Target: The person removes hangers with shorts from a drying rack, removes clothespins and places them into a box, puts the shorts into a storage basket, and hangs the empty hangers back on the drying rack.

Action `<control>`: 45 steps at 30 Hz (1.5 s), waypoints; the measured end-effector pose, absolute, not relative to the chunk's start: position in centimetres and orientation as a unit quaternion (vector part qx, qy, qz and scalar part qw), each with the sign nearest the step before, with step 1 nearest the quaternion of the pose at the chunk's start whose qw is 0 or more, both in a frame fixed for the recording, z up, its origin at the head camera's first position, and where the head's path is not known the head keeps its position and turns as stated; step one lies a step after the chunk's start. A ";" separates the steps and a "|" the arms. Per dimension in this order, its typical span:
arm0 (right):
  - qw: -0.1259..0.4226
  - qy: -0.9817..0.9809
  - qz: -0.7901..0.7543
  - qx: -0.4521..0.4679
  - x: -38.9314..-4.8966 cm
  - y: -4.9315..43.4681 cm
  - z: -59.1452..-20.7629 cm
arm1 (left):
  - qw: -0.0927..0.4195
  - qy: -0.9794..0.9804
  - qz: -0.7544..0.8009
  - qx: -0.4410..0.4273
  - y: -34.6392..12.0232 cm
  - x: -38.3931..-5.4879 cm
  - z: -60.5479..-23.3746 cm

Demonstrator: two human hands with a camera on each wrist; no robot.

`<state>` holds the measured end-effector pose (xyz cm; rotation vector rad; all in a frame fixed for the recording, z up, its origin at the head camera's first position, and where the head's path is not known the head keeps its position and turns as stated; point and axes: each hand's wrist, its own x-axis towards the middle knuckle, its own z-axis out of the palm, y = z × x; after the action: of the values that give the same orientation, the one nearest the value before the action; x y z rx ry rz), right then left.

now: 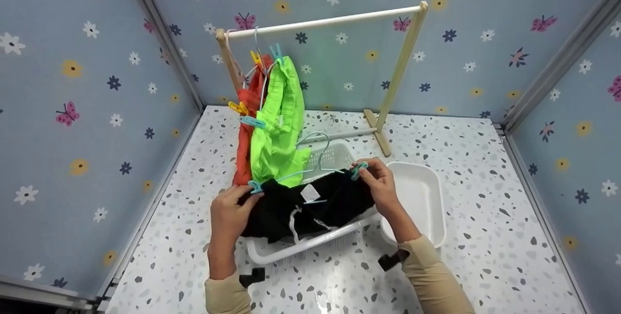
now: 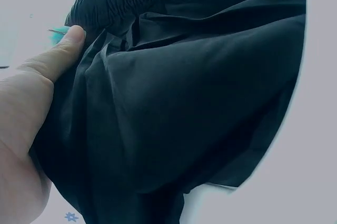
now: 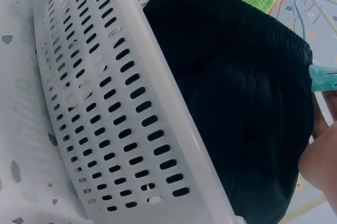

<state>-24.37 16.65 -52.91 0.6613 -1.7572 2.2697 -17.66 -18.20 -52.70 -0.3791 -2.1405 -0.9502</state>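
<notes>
Black shorts (image 1: 271,212) with a white drawstring and a white tag hang from a light blue hanger (image 1: 320,168) over a white basket (image 1: 286,253). A teal clothespin (image 1: 255,187) clips the waistband's left corner. My left hand (image 1: 230,209) grips the cloth beside it, thumb in front; its other fingers are mostly hidden. At the right corner, my right hand (image 1: 383,185) pinches another teal clothespin (image 1: 359,170). In the right wrist view, that clothespin (image 3: 322,78) sits on the gathered waistband, and the shorts dip behind the basket's slotted wall (image 3: 121,98).
Behind stands a wooden rack with a white bar (image 1: 325,22). Bright green shorts (image 1: 276,144) and a red garment (image 1: 244,144) hang at its left end, held by blue and yellow clothespins. A white tub (image 1: 434,197) stands right of the basket. Patterned panels enclose three sides.
</notes>
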 end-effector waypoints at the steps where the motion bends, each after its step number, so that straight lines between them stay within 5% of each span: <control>1: 0.100 -0.591 0.770 0.220 -24.4 16.7 -52.9 | 0.375 -0.835 -0.373 -0.150 -18.2 -17.7 -52.7; 28: 0.132 -0.637 0.757 0.055 -24.3 20.4 -54.0 | 0.366 -0.838 -0.377 -0.149 -18.3 -17.2 -53.0; 45: 0.081 -0.880 0.464 -0.065 -25.8 26.3 -55.5 | 0.364 -0.839 -0.376 -0.152 -18.6 -17.1 -53.1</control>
<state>-25.83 26.34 -55.52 -0.1954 -2.6300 1.3856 -17.07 -18.57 -53.09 -0.3908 -2.1576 -0.9663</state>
